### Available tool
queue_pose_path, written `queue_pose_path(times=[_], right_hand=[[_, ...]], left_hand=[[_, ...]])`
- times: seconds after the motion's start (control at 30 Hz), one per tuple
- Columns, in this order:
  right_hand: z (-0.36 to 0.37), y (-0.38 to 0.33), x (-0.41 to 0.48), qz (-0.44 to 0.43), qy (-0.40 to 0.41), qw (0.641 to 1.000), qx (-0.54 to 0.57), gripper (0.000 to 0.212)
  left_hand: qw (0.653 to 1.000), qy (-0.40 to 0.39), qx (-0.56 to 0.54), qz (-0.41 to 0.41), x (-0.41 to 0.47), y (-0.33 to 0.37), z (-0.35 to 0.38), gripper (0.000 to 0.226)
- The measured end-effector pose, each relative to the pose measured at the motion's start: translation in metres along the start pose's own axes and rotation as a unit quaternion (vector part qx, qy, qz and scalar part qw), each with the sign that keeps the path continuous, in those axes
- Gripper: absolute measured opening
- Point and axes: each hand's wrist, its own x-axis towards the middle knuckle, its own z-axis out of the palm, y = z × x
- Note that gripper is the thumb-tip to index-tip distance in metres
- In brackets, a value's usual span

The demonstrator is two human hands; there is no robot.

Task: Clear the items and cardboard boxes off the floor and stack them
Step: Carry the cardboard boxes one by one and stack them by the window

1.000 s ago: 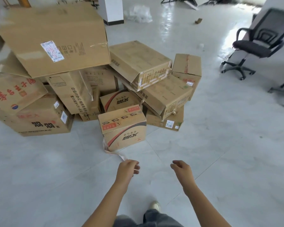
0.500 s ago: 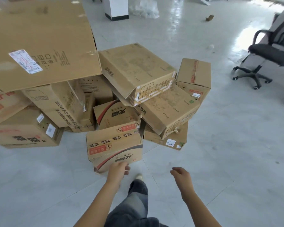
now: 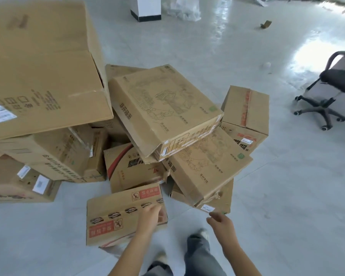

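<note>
A heap of cardboard boxes lies on the pale tiled floor. Nearest to me is a small box (image 3: 116, 216) with red warning labels on its top. My left hand (image 3: 149, 216) rests on that top near its right edge, and the blur hides how the fingers lie. My right hand (image 3: 220, 222) hovers to the right of the box, loosely curled and holding nothing. Behind it sits a box with a red swoosh (image 3: 127, 168). A flat box (image 3: 163, 108) leans tilted on another printed box (image 3: 207, 168). A big box (image 3: 44, 76) tops the left stack.
A taped box (image 3: 245, 116) stands at the heap's right end. A black office chair (image 3: 331, 86) is at the right. Far back are a white pillar (image 3: 145, 8), crumpled plastic wrap (image 3: 183, 6) and a cardboard scrap (image 3: 266, 23). My leg (image 3: 197, 253) is beside the small box.
I have stepped closer to the heap. My left hand moved forward from the small box's front face onto its top. The right hand advanced alongside, still holding nothing.
</note>
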Motion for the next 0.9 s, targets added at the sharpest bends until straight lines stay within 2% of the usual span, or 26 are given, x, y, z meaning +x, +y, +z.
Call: queue_pose_path(times=[0.1,0.23,0.4,0.53,0.7,0.8,0.9], right_hand=[[-0.004,-0.034,0.044,-0.023,-0.035,0.999,-0.033,0.013],[-0.012,-0.083,0.098,-0.068,-0.095,0.990,-0.081,0.027],[-0.021,-0.131,0.162,-0.117,-0.151,0.966,-0.174,0.026],[-0.001,-0.172,0.195,-0.161,-0.217,0.926,-0.264,0.035],[0.048,-0.218,0.222,-0.306,-0.223,0.831,-0.407,0.038],[0.076,-0.234,0.237,-0.397,-0.195,0.746,-0.498,0.040],[0.103,-0.236,0.256,-0.459,-0.164,0.664,-0.567,0.045]], left_hand=[[0.998,0.054,-0.030,-0.017,0.037,0.024,0.007,0.023],[0.991,0.110,-0.076,-0.032,0.075,0.054,0.029,0.024],[0.981,0.146,-0.107,-0.071,0.104,0.073,0.060,0.021],[0.971,0.183,-0.133,-0.077,0.118,0.083,0.060,0.026],[0.955,0.221,-0.168,-0.107,0.153,0.083,0.033,0.022],[0.946,0.238,-0.176,-0.131,0.184,0.084,0.015,0.020],[0.955,0.225,-0.132,-0.139,0.216,0.084,0.006,0.022]])
